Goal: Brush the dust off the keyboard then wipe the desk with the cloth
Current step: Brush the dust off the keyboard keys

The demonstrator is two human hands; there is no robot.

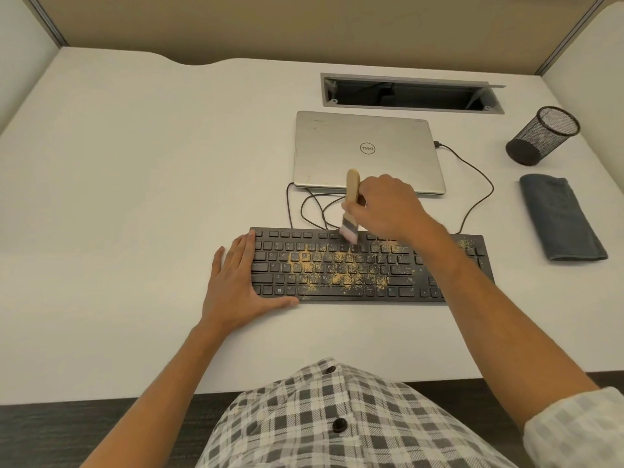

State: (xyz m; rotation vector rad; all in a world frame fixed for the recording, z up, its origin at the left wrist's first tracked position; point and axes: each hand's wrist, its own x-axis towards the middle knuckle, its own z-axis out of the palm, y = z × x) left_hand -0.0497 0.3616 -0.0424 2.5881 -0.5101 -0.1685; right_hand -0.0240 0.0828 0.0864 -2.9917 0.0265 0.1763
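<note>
Over the dusty keyboard [368,265], the right hand [385,204] grips the brush [351,204] to sweep while the flat, open left hand [239,282] steadies its end.

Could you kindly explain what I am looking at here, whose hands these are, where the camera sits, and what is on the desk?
There is no machine: a person wears a camera on the head, looking down at their own two hands. The left hand lies flat on the left end of a black keyboard, steadying it. The right hand grips a small wooden brush, bristles touching the upper key rows. Yellowish dust covers the keys. Behind the keyboard lies a closed silver laptop. To the right are a folded grey cloth and a mesh pen cup, all on a white desk.
</note>
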